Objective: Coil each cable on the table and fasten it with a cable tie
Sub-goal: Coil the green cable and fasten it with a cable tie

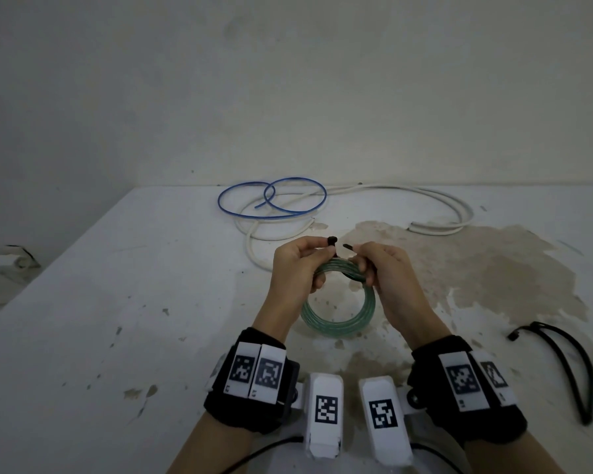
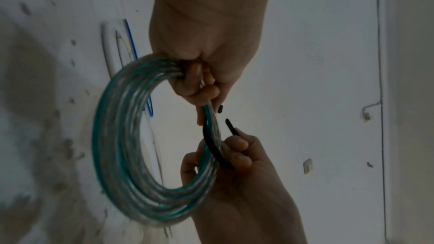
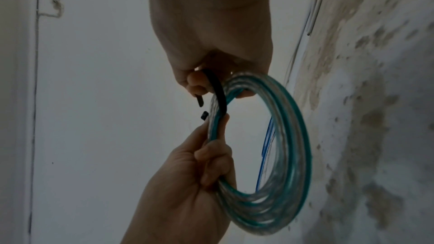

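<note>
A coil of clear green-striped cable hangs upright above the table, held at its top by both hands. A black cable tie loops round the coil's strands, its two ends a small gap apart. My left hand grips the coil with curled fingers and pinches the tie's head end at thumb and forefinger. My right hand curls round the strands and pinches the tie's tail end. In the right wrist view, the tie curves over the coil below my right hand's fingers.
A loose blue cable and a long white cable lie at the table's far side by the wall. Black cable ties lie at the near right. A brown stain covers the white table top right of the hands.
</note>
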